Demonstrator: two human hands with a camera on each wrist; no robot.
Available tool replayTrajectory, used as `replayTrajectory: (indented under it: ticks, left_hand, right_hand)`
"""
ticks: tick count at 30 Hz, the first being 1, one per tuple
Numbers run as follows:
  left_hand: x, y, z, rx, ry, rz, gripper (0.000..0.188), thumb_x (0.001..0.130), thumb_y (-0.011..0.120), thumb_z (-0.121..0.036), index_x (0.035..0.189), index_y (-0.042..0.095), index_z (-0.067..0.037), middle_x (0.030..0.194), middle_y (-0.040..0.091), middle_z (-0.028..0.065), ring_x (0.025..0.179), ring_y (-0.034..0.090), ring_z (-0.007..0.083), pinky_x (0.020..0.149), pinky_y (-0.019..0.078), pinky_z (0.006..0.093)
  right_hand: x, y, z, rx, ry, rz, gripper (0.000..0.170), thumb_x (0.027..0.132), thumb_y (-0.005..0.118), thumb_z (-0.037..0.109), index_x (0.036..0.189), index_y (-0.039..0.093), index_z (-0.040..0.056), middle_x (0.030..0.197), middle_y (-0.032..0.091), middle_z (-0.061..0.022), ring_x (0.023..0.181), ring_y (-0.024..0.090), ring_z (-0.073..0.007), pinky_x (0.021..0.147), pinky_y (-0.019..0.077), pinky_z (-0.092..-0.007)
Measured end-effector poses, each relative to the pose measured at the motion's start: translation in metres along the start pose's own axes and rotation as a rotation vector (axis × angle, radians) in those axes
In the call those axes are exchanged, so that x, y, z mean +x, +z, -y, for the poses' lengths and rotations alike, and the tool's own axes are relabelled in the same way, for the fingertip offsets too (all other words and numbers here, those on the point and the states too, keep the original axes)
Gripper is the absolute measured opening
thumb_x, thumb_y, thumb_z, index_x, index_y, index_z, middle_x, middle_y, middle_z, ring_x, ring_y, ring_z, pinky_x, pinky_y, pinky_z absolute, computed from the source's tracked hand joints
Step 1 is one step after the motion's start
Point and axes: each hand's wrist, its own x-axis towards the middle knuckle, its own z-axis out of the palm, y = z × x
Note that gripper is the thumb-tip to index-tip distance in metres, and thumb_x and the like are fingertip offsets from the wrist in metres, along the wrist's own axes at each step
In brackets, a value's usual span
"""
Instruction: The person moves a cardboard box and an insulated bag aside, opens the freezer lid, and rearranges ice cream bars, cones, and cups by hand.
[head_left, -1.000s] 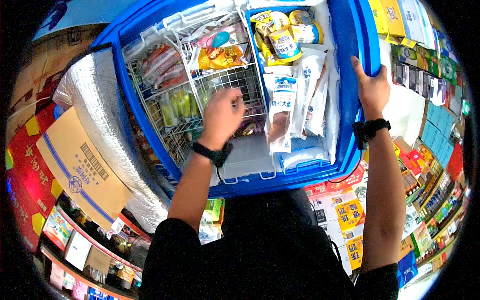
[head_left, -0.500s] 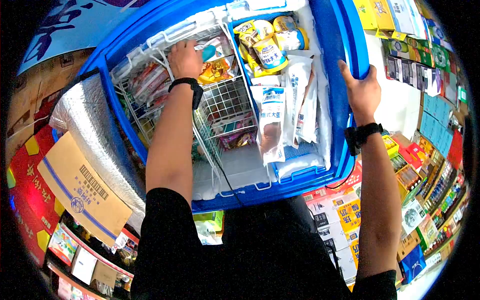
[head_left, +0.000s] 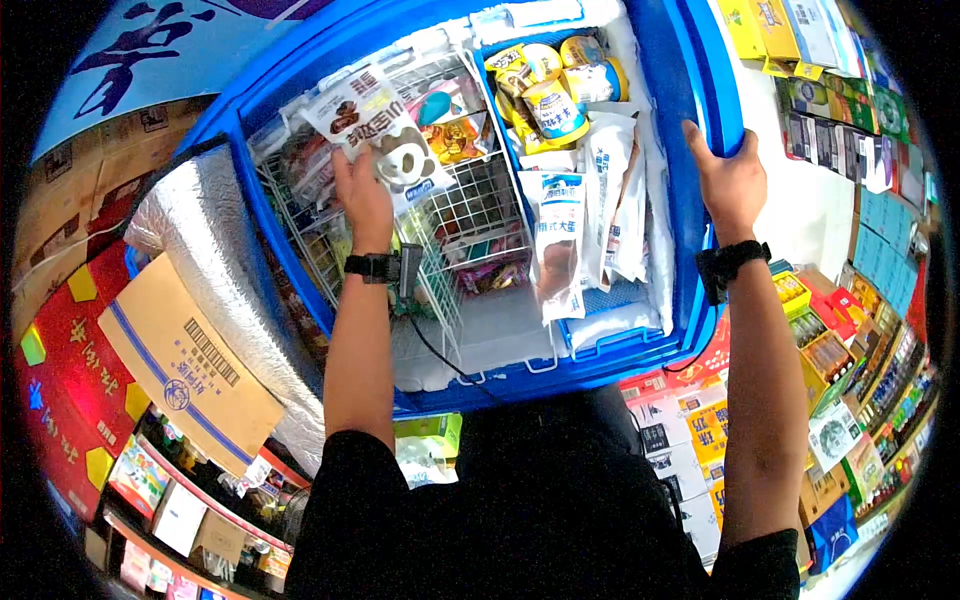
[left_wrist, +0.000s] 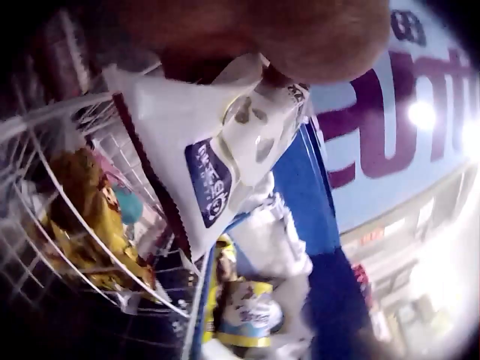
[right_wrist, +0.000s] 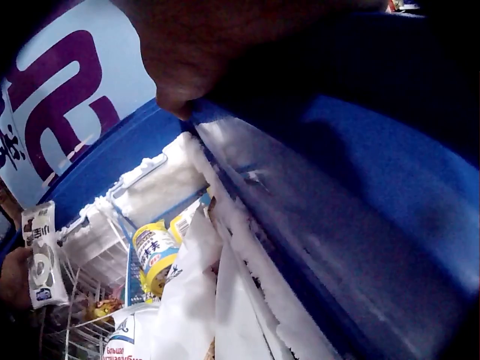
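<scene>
My left hand (head_left: 364,200) pinches a white packet with a panda face (head_left: 378,135), held above the wire baskets on the freezer's left side. In the left wrist view, the packet (left_wrist: 187,150) hangs below the fingers, its dark-edged end showing. The right wrist view shows the packet (right_wrist: 45,262) at the far left. My right hand (head_left: 730,187) grips the blue rim (head_left: 712,90) on the freezer's right side, thumb and fingers spread over it; in the right wrist view, that hand (right_wrist: 202,52) is dark against the blue lid.
Wire baskets (head_left: 480,215) hold colourful packets. Right of them lie yellow cups (head_left: 555,110) and long white packages (head_left: 558,235). Frost lines the freezer walls. A cardboard box (head_left: 190,362) and silver foil sheet (head_left: 185,225) stand at the left; stacked goods (head_left: 870,240) are at the right.
My left hand has gone into the upper left baskets and come back slightly with the panda packet in its grip. My right hand has stayed on the rim.
</scene>
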Motion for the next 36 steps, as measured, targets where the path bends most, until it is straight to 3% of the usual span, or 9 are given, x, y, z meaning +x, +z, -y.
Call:
replayTrajectory:
  ticks: [3,8,10,13,16,20,22,29,36]
  left_hand:
    - [0.013,-0.012,0.044,-0.789,-0.315,-0.041,0.036,0.104,0.060,-0.021,0.134,0.057,0.000,0.129,0.064,0.0109,0.118,0.060,0.0215,0.105,0.0455,0.0380]
    - [0.014,0.004,-0.025,0.297,-0.076,0.318,0.063,0.087,0.081,-0.035,0.136,0.059,-0.002,0.122,0.070,0.0143,0.111,0.066,0.0258,0.101,0.0488,0.0392]
    - [0.033,0.014,-0.019,0.492,0.072,0.652,0.066,0.087,0.079,-0.041,0.135,0.060,0.000,0.119,0.073,0.0212,0.112,0.069,0.0296,0.099,0.0511,0.0407]
    - [0.059,0.040,-0.014,1.121,0.159,0.937,0.079,0.093,0.065,-0.060,0.152,0.049,-0.009,0.148,0.054,0.0270,0.131,0.057,0.0453,0.110,0.0469,0.0496]
    - [0.084,0.069,-0.007,1.367,0.019,0.888,0.076,0.100,0.041,-0.070,0.139,0.062,-0.008,0.134,0.065,0.0246,0.120,0.064,0.0397,0.103,0.0507,0.0516]
    - [0.099,0.084,0.067,1.404,0.233,0.636,0.060,0.101,0.052,-0.051,0.145,0.055,-0.010,0.147,0.055,0.0215,0.138,0.051,0.0363,0.113,0.0435,0.0504]
    - [0.095,0.096,0.067,1.257,0.006,0.605,0.069,0.091,0.067,-0.045,0.148,0.051,-0.009,0.147,0.055,0.0213,0.138,0.048,0.0379,0.118,0.0382,0.0505]
    - [0.101,0.090,0.095,1.212,0.276,0.459,0.037,0.093,0.071,-0.039,0.115,0.077,-0.010,0.129,0.062,0.0210,0.126,0.054,0.0404,0.107,0.0441,0.0506]
    - [0.078,0.053,0.049,0.875,0.630,0.266,0.023,0.098,0.065,-0.022,0.111,0.069,-0.003,0.116,0.067,0.0179,0.107,0.064,0.0383,0.093,0.0510,0.0493]
  right_hand:
    - [0.001,0.003,-0.002,-0.008,0.006,-0.003,0.087,0.076,0.073,0.079,0.114,0.063,0.0008,0.096,0.075,-0.0228,0.092,0.075,-0.0412,0.083,0.0579,-0.0493]
    - [0.000,-0.003,0.003,0.006,0.015,0.022,0.088,0.076,0.072,0.079,0.115,0.062,0.0000,0.098,0.075,-0.0235,0.094,0.074,-0.0412,0.084,0.0577,-0.0493]
    - [-0.002,-0.006,0.004,0.009,0.018,0.045,0.089,0.076,0.072,0.079,0.115,0.062,-0.0003,0.098,0.075,-0.0235,0.094,0.074,-0.0412,0.084,0.0576,-0.0492]
    - [0.000,0.000,-0.001,0.008,0.001,0.008,0.087,0.076,0.073,0.078,0.115,0.063,-0.0002,0.097,0.075,-0.0235,0.093,0.074,-0.0413,0.084,0.0575,-0.0492]
    - [0.000,0.000,0.000,0.010,0.005,-0.002,0.087,0.076,0.073,0.077,0.114,0.063,-0.0001,0.097,0.075,-0.0232,0.092,0.074,-0.0411,0.084,0.0574,-0.0491]
    - [0.001,0.004,-0.003,-0.008,-0.015,-0.045,0.085,0.076,0.074,0.076,0.114,0.063,0.0009,0.096,0.075,-0.0226,0.091,0.074,-0.0412,0.083,0.0575,-0.0492]
    - [0.000,-0.002,0.003,0.041,0.024,0.007,0.085,0.076,0.074,0.076,0.114,0.063,0.0011,0.097,0.075,-0.0231,0.091,0.074,-0.0418,0.083,0.0573,-0.0495]
    - [0.001,0.004,-0.002,0.034,-0.004,-0.008,0.085,0.076,0.074,0.076,0.115,0.063,0.0011,0.097,0.075,-0.0225,0.091,0.074,-0.0415,0.082,0.0574,-0.0492]
    - [0.000,0.000,0.000,0.024,-0.002,-0.012,0.083,0.076,0.074,0.076,0.111,0.063,0.0015,0.095,0.075,-0.0223,0.090,0.074,-0.0414,0.082,0.0575,-0.0495]
